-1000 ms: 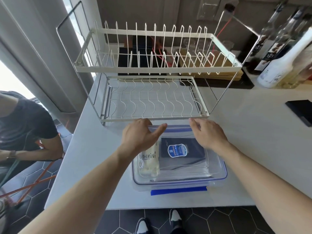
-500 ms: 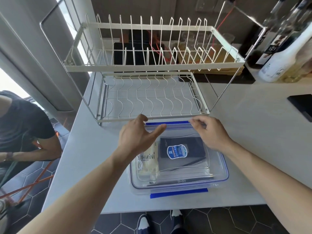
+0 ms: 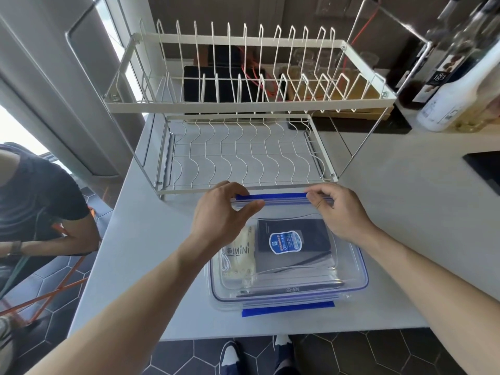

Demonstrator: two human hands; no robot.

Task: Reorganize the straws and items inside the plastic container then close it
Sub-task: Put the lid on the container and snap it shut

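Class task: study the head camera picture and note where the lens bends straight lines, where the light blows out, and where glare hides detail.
Head view: wide-angle lens bows the dish rack rails and counter edge; the window at left is blown out white; the clear lid of the plastic container catches pale sheen; the bottles at the upper right look soft and stretched.

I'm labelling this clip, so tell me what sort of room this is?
Most likely a home kitchen or a bar counter. A two-tier wire dish rack stands on a pale countertop, glass bottles line the back wall at right, and a clear plastic food container sits at the counter's near edge.
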